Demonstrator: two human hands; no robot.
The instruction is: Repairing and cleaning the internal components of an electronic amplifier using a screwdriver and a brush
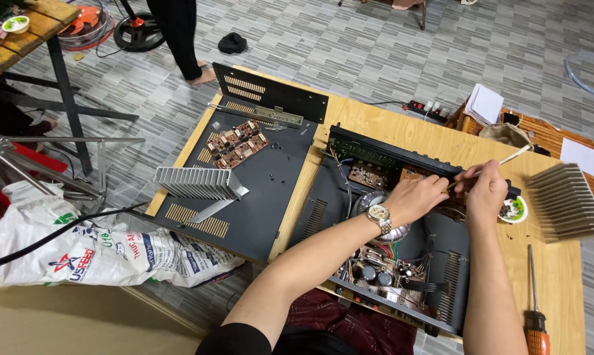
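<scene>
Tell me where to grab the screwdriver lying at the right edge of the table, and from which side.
Grip the orange handle of the screwdriver, probably coming from above with fingers closing across its width. It lies flat on the wooden table, thin metal shaft pointing away from the person, so the thick handle is the near end. Neither hand is near it.

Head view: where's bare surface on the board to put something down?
Bare wood lies between the open chassis and the screwdriver, below the right heatsink. The removed cover has bare metal right of the left heatsink. Crowded: inside the chassis, where the left hand and right hand work.
</scene>
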